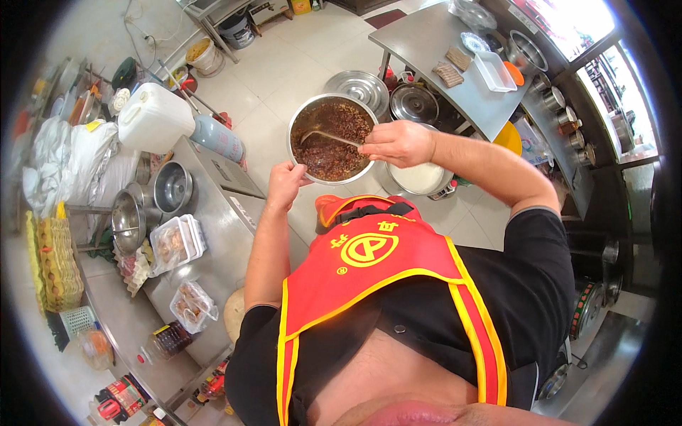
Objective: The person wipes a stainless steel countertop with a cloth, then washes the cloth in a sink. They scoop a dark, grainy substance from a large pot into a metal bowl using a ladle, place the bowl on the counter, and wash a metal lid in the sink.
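A round metal pot (pixel 333 139) holds a dark red-brown, grainy mixture that looks oily. My left hand (pixel 286 183) grips the pot's rim at its lower left side. Pinched in the fingers of my right hand (pixel 397 142) is the handle of a metal spoon (pixel 330 137), whose bowl end lies in the mixture. Below my right forearm, a larger pot (pixel 421 178) with a pale whitish content stands partly behind the first pot. Two round metal lids, one silver (pixel 359 88) and one darker (pixel 414 104), lie beyond the pots.
On the left, a steel counter (pixel 213 255) bears metal bowls (pixel 173 186) and bagged food in trays (pixel 173 242). A white jerrycan (pixel 155 118) and a gas cylinder (pixel 218 138) stand past it. At upper right, a metal table (pixel 415 40) holds folded cloths and a white plastic tray (pixel 494 71).
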Demonstrator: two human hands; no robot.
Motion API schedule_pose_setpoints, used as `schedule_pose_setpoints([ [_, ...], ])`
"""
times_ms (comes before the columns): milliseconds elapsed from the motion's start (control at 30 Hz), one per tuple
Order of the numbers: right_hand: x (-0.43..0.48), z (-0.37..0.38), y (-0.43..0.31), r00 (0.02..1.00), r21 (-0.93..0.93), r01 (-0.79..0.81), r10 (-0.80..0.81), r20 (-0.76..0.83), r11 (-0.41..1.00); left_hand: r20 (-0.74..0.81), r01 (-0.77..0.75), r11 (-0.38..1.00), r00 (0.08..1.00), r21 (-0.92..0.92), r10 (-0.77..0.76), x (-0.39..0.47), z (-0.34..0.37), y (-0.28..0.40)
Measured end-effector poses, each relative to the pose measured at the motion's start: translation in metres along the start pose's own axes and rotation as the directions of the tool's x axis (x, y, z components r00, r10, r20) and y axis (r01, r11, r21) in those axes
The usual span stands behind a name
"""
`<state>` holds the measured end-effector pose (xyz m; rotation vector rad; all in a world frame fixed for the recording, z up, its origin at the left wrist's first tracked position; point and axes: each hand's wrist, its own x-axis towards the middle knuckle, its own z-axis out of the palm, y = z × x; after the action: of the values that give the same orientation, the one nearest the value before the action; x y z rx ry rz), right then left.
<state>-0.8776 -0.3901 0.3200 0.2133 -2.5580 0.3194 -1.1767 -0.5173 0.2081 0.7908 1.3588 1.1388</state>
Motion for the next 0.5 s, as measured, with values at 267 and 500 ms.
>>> schedule_pose_setpoints([
  [267, -0.024, 0.002, -0.041, 0.993, 0.006, -0.065, 0.064, 0.1, 0.998, 0.008, 0.009, 0.999, 1.0, -0.05, -0.009, 0.005, 0.001, 0.006],
  [500, -0.04, -0.03, -0.021, 0.982, -0.114, 0.043, -0.02, 0.19, 0.993, -0.006, 0.107, 0.991, 0.994, 0.083, -0.107, 0.002, 0.02, 0.002],
])
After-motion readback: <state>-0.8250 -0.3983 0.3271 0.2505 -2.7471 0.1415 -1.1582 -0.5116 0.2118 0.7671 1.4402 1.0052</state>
